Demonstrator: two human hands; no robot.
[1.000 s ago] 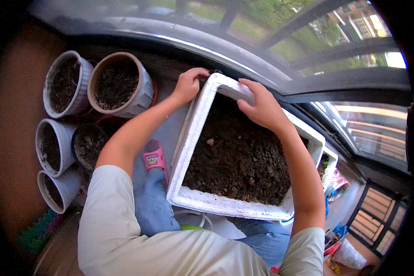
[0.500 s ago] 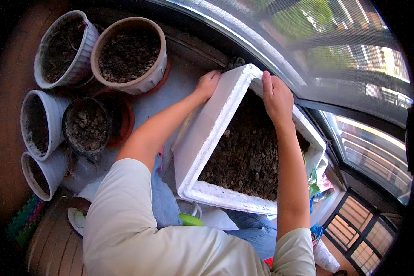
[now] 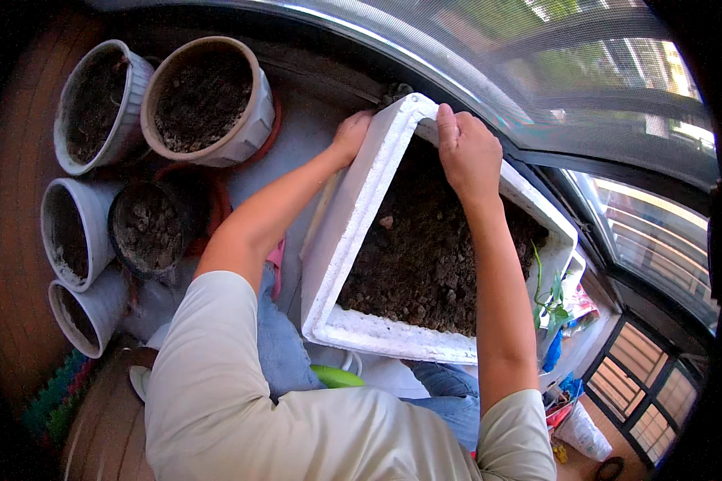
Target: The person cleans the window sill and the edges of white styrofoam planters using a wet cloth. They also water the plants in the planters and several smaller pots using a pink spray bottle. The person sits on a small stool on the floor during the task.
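Note:
A white foam box (image 3: 351, 216) full of dark, crumbly soil (image 3: 417, 256) sits tilted in front of me, close against my legs. My right hand (image 3: 468, 152) grips its far rim, the thumb on top and the fingers folded over the edge. At the outer face of the left wall, near the far corner, my left hand (image 3: 351, 135) holds the same box; its fingertips are partly hidden behind it. Both forearms reach forward, the right one crossing over the soil.
Several soil-filled pots stand left, among them a beige pot (image 3: 257, 120), a white pot (image 3: 96, 216) and a black pot (image 3: 186, 212). A screened window (image 3: 586, 112) runs along the far right. A green plant (image 3: 552, 303) and bags stand right of the box. A pink slipper (image 3: 277, 264) lies by my leg.
My view has turned slightly, so the pots and box sit differently in the picture. Both hands keep their hold on the foam box, at about the same places.

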